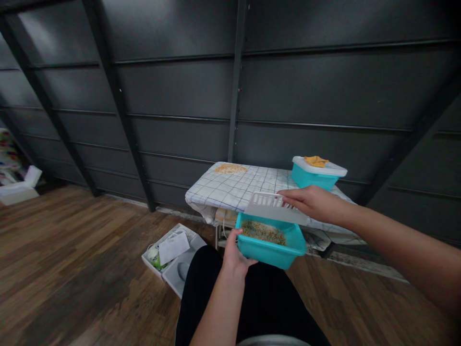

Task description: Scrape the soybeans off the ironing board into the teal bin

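Observation:
My left hand (236, 254) grips the left end of a turquoise plastic tub (270, 253), thumb on the rim and fingers beneath. Yellow and dark grains (264, 233) lie inside it, with a pale patch at the back. Above the tub's far edge, my right hand (311, 202) is closed on a white slotted plastic panel (268, 210), which is held tilted. Its slots run along the upper side. The panel's far right part is partly hidden by my hand and wrist.
A table with a white checked cloth (248, 185) stands ahead, bearing scattered orange-yellow grains (230, 168). On its right sits another turquoise tub (313, 179) with a white lid and an orange cloth (316, 161). An open white box (173, 259) lies on the wooden floor to the left.

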`<action>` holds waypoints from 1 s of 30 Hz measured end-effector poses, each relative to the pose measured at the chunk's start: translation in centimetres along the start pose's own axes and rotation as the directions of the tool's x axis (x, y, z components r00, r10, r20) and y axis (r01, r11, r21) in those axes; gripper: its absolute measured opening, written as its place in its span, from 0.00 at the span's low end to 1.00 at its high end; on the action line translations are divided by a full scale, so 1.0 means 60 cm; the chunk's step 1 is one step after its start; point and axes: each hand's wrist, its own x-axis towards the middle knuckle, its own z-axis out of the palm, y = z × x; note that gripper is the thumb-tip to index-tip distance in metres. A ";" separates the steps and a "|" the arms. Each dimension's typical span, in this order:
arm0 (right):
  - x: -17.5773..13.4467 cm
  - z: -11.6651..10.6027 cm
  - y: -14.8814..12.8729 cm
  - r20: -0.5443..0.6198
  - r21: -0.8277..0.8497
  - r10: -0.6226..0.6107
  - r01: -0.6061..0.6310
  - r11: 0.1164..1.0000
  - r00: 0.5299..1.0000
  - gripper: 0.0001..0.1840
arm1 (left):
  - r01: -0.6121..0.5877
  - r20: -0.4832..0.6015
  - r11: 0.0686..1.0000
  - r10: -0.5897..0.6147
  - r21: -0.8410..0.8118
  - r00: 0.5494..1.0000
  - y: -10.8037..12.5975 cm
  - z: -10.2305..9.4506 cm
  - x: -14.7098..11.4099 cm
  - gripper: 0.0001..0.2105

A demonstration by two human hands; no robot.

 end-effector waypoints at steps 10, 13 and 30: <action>0.023 0.035 0.067 -0.141 -0.018 0.055 -0.058 0.998 0.988 0.21 | -0.011 0.004 1.000 0.011 -0.027 1.000 0.000 0.002 -0.004 0.17; 0.003 0.046 0.053 -0.163 0.063 0.048 -0.038 0.997 0.985 0.22 | -0.021 -0.010 1.000 0.021 -0.012 1.000 0.002 0.002 -0.004 0.17; -0.140 0.251 -0.069 -0.474 0.753 0.777 -0.267 0.602 0.414 0.21 | -0.033 -0.109 0.999 0.032 -0.014 0.994 0.003 -0.031 0.049 0.16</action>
